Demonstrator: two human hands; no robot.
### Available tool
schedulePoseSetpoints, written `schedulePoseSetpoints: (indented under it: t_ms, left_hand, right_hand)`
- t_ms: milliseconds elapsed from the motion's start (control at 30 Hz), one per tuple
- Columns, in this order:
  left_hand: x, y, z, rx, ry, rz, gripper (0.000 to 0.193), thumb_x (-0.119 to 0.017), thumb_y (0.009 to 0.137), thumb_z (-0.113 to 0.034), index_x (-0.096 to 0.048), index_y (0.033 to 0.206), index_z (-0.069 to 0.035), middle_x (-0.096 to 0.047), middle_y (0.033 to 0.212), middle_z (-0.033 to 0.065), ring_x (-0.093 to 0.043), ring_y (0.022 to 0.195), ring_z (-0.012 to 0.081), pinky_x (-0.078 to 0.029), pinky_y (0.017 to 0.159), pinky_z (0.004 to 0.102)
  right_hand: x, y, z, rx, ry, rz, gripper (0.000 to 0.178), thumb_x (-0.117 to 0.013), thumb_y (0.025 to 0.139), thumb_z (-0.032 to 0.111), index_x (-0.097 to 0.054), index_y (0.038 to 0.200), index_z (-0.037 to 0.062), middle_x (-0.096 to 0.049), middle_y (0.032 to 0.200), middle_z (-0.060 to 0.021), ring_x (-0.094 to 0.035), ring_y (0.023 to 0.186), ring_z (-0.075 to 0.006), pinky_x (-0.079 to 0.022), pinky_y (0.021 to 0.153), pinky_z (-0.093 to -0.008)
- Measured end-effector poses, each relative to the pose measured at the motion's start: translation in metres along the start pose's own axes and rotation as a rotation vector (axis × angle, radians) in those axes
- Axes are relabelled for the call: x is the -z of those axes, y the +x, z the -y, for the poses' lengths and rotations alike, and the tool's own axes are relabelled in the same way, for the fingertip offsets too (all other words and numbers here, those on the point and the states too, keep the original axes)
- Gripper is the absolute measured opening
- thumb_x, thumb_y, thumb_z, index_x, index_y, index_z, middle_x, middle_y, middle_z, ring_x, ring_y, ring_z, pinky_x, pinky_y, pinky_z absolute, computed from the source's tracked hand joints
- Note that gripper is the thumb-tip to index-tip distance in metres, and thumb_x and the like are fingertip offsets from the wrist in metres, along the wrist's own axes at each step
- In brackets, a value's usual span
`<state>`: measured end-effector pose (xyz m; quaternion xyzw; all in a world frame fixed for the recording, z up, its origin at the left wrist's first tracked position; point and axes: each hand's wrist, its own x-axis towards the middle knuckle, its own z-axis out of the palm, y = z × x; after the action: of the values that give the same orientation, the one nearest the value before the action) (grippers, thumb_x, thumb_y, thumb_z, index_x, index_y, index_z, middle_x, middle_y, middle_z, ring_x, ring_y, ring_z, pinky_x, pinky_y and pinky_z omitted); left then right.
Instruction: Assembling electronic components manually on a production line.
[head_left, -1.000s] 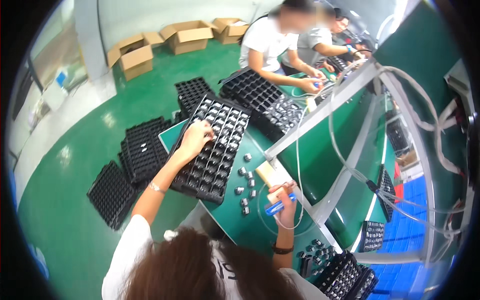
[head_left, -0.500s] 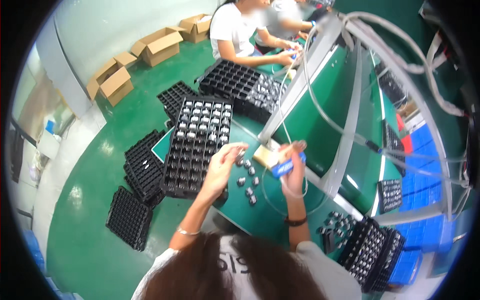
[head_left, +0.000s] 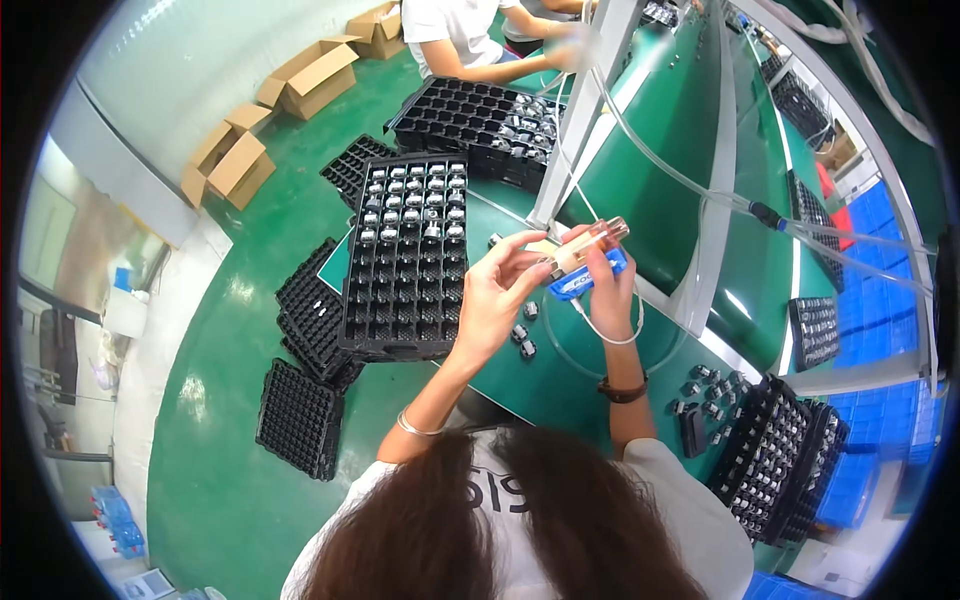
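Note:
My right hand [head_left: 607, 278] is raised over the green table [head_left: 590, 380], shut on a blue hand tool [head_left: 588, 283] with a pale clear block [head_left: 590, 243] on top. My left hand [head_left: 497, 296] meets it from the left. Its thumb and forefinger pinch a small dark part [head_left: 551, 264] against the block's near end; the part is mostly hidden. A white cord [head_left: 612, 337] loops down from the tool. Left of my hands lies a black tray [head_left: 405, 262] with small metal parts in its far rows. A few loose parts [head_left: 521, 337] lie below my left hand.
A second black tray [head_left: 478, 118] lies beyond, where a person in white [head_left: 452, 28] works. Trays of parts [head_left: 772, 462] stand at the right. Empty trays [head_left: 306, 322] are stacked on the green floor beside cardboard boxes [head_left: 312, 76]. A metal post [head_left: 581, 108] and clear tubing [head_left: 700, 188] rise behind my hands.
My left hand left the tray, went over the loose parts and has come up to the tool in my right hand. My right hand has lifted the tool higher.

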<state>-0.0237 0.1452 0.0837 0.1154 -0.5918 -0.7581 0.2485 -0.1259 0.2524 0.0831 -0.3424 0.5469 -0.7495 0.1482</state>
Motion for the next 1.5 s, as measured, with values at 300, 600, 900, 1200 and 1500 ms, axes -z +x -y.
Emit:
schedulePoseSetpoints:
  t_ms: [300,600,900,1200,1500]
  left_hand:
    - [-0.004,-0.005,0.008,-0.025,-0.039,-0.033,0.044,-0.066,0.080,-0.003,-0.051,0.121,0.001,-0.065,0.097,0.0124,-0.061,0.086,0.0122,-0.049,0.078,0.0235]
    - [-0.007,-0.006,0.032,-0.003,-0.029,-0.053,0.044,-0.065,0.081,-0.003,-0.052,0.123,0.000,-0.065,0.099,0.0124,-0.061,0.086,0.0111,-0.048,0.077,0.0220]
    - [0.023,-0.004,0.067,-0.021,0.057,-0.145,0.052,-0.052,0.092,-0.018,-0.030,0.135,0.001,-0.042,0.133,0.0193,-0.054,0.109,0.0221,-0.047,0.087,0.0304]
    - [0.034,-0.032,0.046,0.014,0.072,-0.201,0.047,-0.038,0.097,-0.037,-0.040,0.127,-0.001,-0.055,0.117,0.0175,-0.060,0.099,0.0230,-0.049,0.082,0.0297]
    - [0.057,-0.048,0.040,0.050,0.077,-0.303,0.045,-0.038,0.097,-0.035,-0.041,0.126,-0.001,-0.057,0.114,0.0167,-0.060,0.097,0.0214,-0.049,0.080,0.0300]
  right_hand:
    - [0.003,-0.008,-0.004,0.012,0.047,0.011,0.024,-0.047,0.090,0.019,-0.056,0.099,-0.0012,-0.060,0.092,-0.0051,-0.056,0.078,-0.0085,-0.046,0.069,-0.0226]
    - [0.016,-0.021,-0.022,-0.038,-0.058,0.044,0.021,-0.047,0.089,0.012,-0.056,0.102,-0.0023,-0.060,0.091,-0.0044,-0.056,0.080,-0.0077,-0.045,0.069,-0.0214]
    - [0.063,0.010,-0.086,-0.001,-0.676,-0.058,0.027,-0.064,0.083,0.020,-0.059,0.096,-0.0033,-0.064,0.075,-0.0089,-0.061,0.068,-0.0127,-0.048,0.063,-0.0255]
    - [0.058,0.009,-0.112,0.057,-0.924,-0.052,0.030,-0.065,0.079,0.028,-0.060,0.090,-0.0001,-0.062,0.075,-0.0188,-0.062,0.068,-0.0335,-0.047,0.059,-0.0374]
    - [0.076,-0.001,-0.102,-0.051,-0.888,0.049,0.071,-0.080,0.062,0.037,-0.045,0.114,0.0041,-0.061,0.099,-0.0160,-0.061,0.090,-0.0301,-0.047,0.078,-0.0355]
